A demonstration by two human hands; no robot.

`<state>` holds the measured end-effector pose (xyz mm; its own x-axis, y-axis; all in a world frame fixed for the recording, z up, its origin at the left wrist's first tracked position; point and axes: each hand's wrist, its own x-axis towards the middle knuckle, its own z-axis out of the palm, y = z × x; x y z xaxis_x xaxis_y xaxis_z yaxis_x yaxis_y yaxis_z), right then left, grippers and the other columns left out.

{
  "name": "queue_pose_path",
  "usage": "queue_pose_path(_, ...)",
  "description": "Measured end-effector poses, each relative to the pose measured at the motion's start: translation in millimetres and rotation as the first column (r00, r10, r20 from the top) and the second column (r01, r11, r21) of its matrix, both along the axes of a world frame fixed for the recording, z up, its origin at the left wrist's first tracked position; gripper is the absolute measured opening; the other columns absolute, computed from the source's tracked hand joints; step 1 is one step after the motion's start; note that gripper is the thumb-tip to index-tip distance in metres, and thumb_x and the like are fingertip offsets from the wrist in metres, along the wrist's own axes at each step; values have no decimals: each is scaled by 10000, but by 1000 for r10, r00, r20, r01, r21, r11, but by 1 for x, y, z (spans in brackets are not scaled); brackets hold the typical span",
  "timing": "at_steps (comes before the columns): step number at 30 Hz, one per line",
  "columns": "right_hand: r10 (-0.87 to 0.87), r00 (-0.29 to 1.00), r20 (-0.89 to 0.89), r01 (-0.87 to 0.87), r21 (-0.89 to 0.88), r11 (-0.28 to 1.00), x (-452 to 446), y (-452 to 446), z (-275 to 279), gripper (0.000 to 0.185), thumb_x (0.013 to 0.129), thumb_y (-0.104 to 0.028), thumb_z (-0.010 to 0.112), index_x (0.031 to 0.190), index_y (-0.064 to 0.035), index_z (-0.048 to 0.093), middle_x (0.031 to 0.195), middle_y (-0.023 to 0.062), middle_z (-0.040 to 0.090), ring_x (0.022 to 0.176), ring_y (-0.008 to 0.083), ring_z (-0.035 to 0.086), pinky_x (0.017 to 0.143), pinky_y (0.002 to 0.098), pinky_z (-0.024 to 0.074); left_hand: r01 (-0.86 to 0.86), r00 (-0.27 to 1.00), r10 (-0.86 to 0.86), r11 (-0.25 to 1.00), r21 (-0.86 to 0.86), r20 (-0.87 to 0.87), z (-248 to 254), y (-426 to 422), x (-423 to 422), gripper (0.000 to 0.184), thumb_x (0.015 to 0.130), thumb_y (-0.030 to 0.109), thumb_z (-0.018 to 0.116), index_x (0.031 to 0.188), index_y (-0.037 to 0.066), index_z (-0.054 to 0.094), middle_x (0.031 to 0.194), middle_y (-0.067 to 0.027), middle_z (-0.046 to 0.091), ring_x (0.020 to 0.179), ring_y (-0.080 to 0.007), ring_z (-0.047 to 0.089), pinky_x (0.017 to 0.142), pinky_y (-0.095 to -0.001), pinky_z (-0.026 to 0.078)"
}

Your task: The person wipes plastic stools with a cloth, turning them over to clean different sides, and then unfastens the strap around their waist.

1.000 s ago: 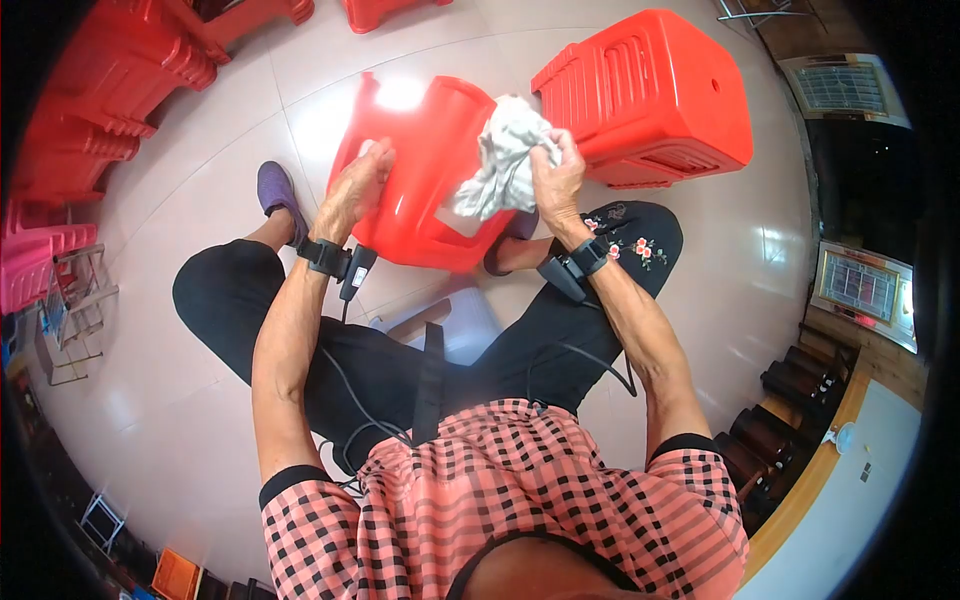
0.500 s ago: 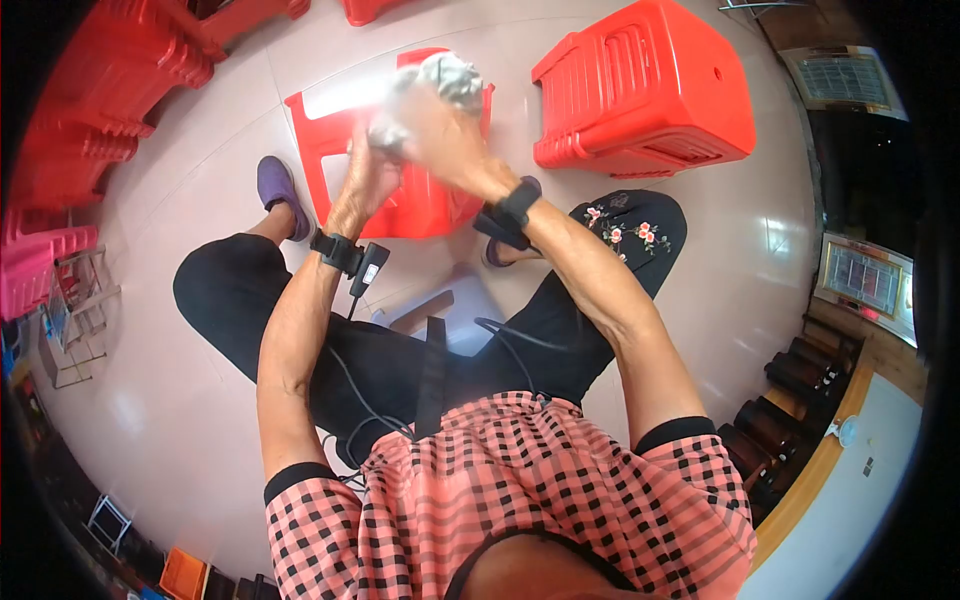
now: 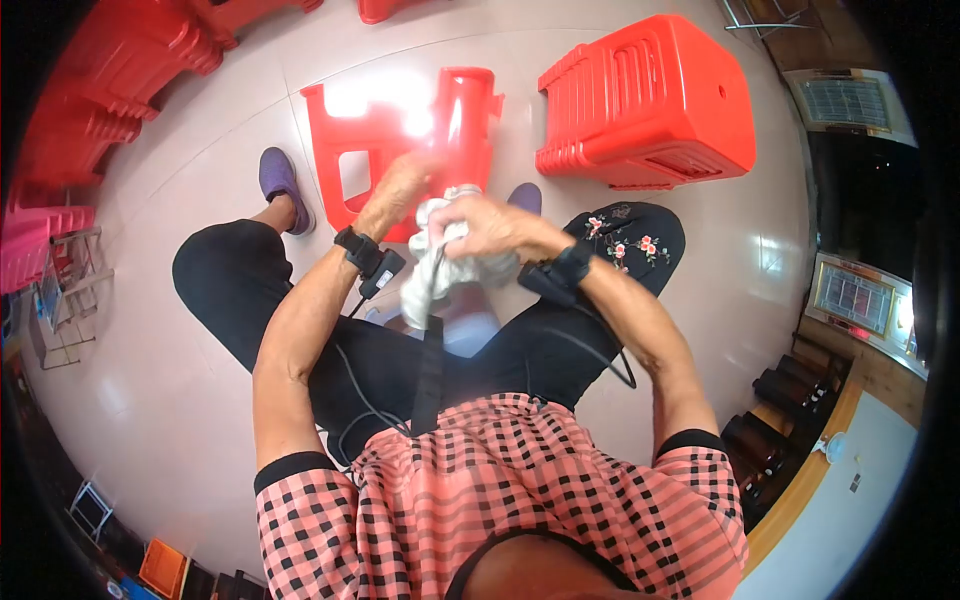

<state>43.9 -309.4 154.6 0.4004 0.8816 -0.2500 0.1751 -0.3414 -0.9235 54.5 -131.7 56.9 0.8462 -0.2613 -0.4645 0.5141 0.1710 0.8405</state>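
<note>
In the head view, I have my right hand [image 3: 485, 226] closed on the crumpled cloth [image 3: 432, 275]. Since the last look, the cloth has dropped from the red stool's [image 3: 465, 115] upper part to its near edge, spilling toward my lap; I take that to mean the wiping contact there is broken or much reduced. My left hand [image 3: 402, 186] is at the stool's near part, fingers blurred; I can't tell whether it grips or merely rests there. The stool is in front of me, between my shoes, its cut-out facing up.

For room, a strip of floor [image 3: 515, 100] separates the stool from the red stack [image 3: 640, 105] on my right. My left shoe [image 3: 285, 185] sits just beside the stool's left edge, my right shoe [image 3: 526, 198] near its right. Closer in, the cloth hangs over the grey stool [image 3: 470, 325] between my thighs, and a cable [image 3: 365, 392] loops over my left thigh, worth keeping from snagging.
</note>
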Motion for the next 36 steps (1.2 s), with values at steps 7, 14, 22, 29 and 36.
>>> queue_pose_path(7, -533, 824, 193, 476, 276, 835, 72, 25, 152, 303, 775, -168, 642, 1033, -13, 605, 940, 63, 665, 898, 126, 614, 824, 310, 490, 80, 962, -125, 979, 190, 241, -33, -35, -26, 239, 888, 172, 623, 1088, 41, 613, 954, -7, 605, 896, -110, 552, 795, -276, 459)
queue_pose_path(14, -251, 745, 618, 175, 182, 968, 61, 22, 39, 549, 761, -162, 658, 1273, -107, 469, 1067, 228, 617, 976, 406, 611, 820, 450, 514, 262, 935, -321, 912, 316, 150, -27, -47, -35, 391, 926, 352, 536, 1136, 29, 601, 973, -23, 613, 888, -123, 544, 816, -288, 446)
queue_pose_path(22, 103, 650, 753, 269, -354, 896, 55, 0, -15, 477, 694, -183, 720, 1157, -211, 610, 887, 154, 637, 823, 339, 648, 675, 468, 519, 334, 940, -339, 891, 307, -39, 16, -50, -39, 435, 858, 247, 531, 1150, -72, 579, 1062, -222, 649, 1027, -301, 617, 885, -387, 469)
queue_pose_path(29, 19, 547, 837, 376, -266, 887, 120, 74, -48, 344, 734, -249, 699, 1075, -220, 661, 841, 119, 678, 806, 290, 674, 682, 435, 541, 264, 955, -290, 925, 274, 61, -6, -54, -54, 502, 848, 200, 548, 1244, -107, 515, 1190, -278, 588, 1127, -330, 569, 974, -386, 428)
queue_pose_path(36, -9, 672, 741, 364, -320, 875, 118, 128, -86, 302, 813, -316, 600, 1063, -169, 681, 953, 134, 686, 837, 322, 657, 736, 454, 534, 341, 920, -384, 886, 314, 84, -2, -53, -48, 397, 874, 193, 552, 1180, -59, 569, 1174, -241, 613, 1099, -305, 583, 927, -392, 454)
